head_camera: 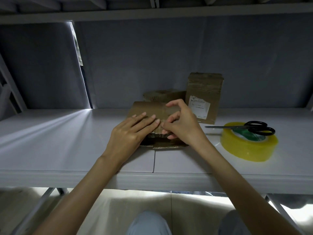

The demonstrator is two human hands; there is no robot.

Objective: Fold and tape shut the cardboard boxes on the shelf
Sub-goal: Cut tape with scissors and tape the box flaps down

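Single head-worn wide-angle view, looking forward and down into a grey shelf point(50, 141) bay from just in front of its near edge. Close range: both forearms enter from the bottom, knees visible below the shelf lip. The upper shelf's underside spans the top; edges bow from lens distortion. No second view.

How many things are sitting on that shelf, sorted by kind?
Cardboard boxes: 3, namely the front box under the hands, the low box behind it, and the upright labelled box
Tape rolls: 1, the yellow tape roll
Scissors: 1, the black scissors lying across the roll
Total: 5
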